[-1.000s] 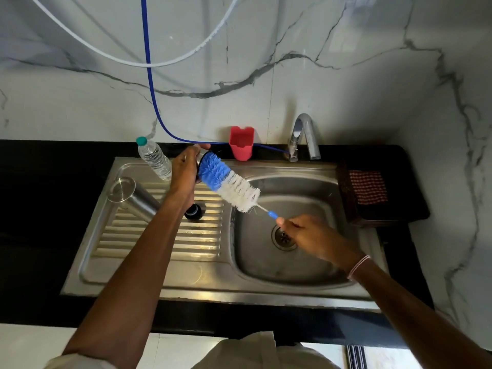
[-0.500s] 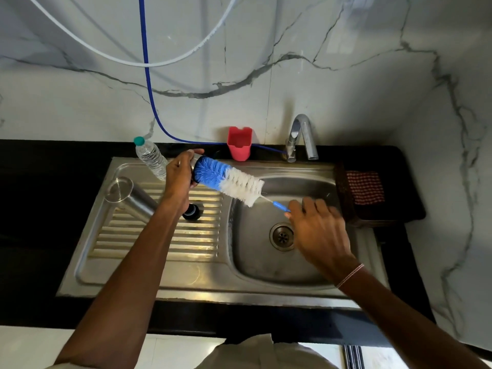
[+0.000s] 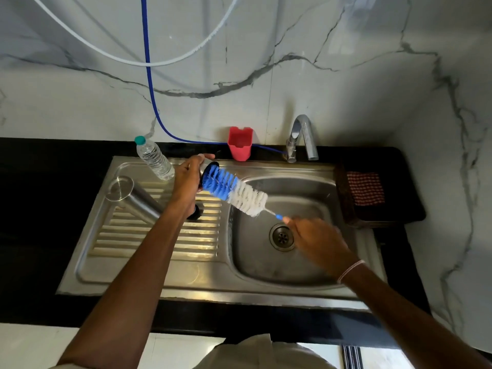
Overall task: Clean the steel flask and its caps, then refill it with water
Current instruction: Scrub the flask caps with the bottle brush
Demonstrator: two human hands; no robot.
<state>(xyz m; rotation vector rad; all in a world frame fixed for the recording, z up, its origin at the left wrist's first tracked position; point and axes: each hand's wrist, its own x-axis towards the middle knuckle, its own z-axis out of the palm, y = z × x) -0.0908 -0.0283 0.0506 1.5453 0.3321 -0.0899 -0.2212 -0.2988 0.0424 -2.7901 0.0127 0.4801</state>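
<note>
Our left hand [image 3: 186,182] grips a flask cap [image 3: 210,164]; our right hand [image 3: 316,241] pinches the brush [image 3: 234,189] by its handle, bristles pressed into the cap. Scrubbing too hard could knock the cap loose into the sink [image 3: 239,291] below. The steel flask [image 3: 133,195] lies just left of our left wrist.

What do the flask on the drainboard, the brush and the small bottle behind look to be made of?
Flask: metal, likely steel, with a brushed grey wall and a shiny end. Brush: blue and white bristles, probably synthetic, on a thin wire stem. Bottle: clear, ribbed, see-through wall, so probably thin plastic.
</note>
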